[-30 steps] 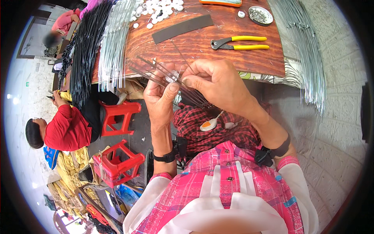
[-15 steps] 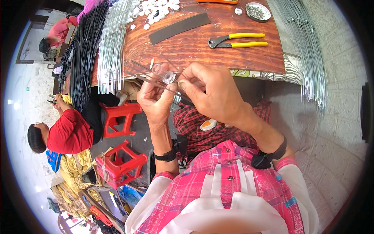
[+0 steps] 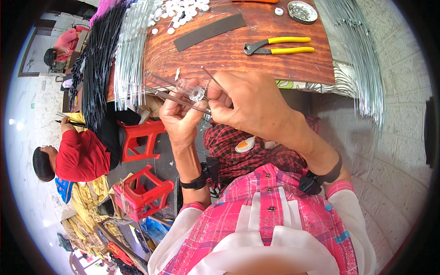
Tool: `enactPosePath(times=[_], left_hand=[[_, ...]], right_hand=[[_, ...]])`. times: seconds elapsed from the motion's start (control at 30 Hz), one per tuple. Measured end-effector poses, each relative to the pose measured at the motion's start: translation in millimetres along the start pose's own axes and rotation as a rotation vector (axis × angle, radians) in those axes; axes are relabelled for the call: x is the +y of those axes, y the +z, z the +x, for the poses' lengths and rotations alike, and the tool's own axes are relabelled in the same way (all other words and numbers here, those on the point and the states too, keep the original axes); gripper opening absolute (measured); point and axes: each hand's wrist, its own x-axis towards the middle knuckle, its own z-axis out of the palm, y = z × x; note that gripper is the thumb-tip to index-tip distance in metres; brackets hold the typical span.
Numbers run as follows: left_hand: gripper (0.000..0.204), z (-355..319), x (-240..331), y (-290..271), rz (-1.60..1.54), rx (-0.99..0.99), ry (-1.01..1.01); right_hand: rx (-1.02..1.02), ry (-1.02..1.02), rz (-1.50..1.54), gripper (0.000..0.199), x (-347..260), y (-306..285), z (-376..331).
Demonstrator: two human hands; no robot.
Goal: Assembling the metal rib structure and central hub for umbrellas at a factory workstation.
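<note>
In front of the near table edge, my left hand point(image 3: 181, 120) is closed around a clear, faceted plastic piece point(image 3: 196, 94). Several thin dark rods point(image 3: 166, 95) also lie across its fingers. Close on its right, my right hand point(image 3: 256, 103) has thumb and fingers bent together on a slim dark rod point(image 3: 211, 76). The tip of that rod sticks out up and to the left, above the clear piece. The fingers of my right hand partly hide the rod's lower end, so I cannot tell whether it touches the piece.
On the wooden table point(image 3: 220, 62) lie yellow-handled end nippers point(image 3: 261, 47), a dark flat strip point(image 3: 208, 33), white caps point(image 3: 170, 30) and a round tin point(image 3: 315, 18). Wire bundles point(image 3: 362, 59) hang at both sides. Red stools point(image 3: 142, 140) and a person in red point(image 3: 87, 153) are left.
My right hand has rolled so more of its back shows, and its rod has shifted a little right. My left hand keeps its hold with little movement. The person in red has moved their hands.
</note>
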Motion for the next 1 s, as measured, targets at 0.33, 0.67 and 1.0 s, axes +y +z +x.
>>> enactPosePath(times=[0.33, 0.67, 1.0], left_hand=[[0.047, 1.1, 4.9, -1.7, -0.055, 0.043, -0.045], [0.044, 2.3, 2.2, 6.1, 0.2, 0.121, 0.048], [0.041, 5.7, 7.9, 10.7, 0.133, 0.094, -0.015]], right_hand=[[-0.003, 0.036, 0.148, 0.014, 6.7, 6.8, -1.9], [-0.031, 0.158, 0.273, 0.014, 6.5, 12.7, -11.9], [-0.049, 0.303, 0.368, 0.017, 8.2, 16.0, -14.8]])
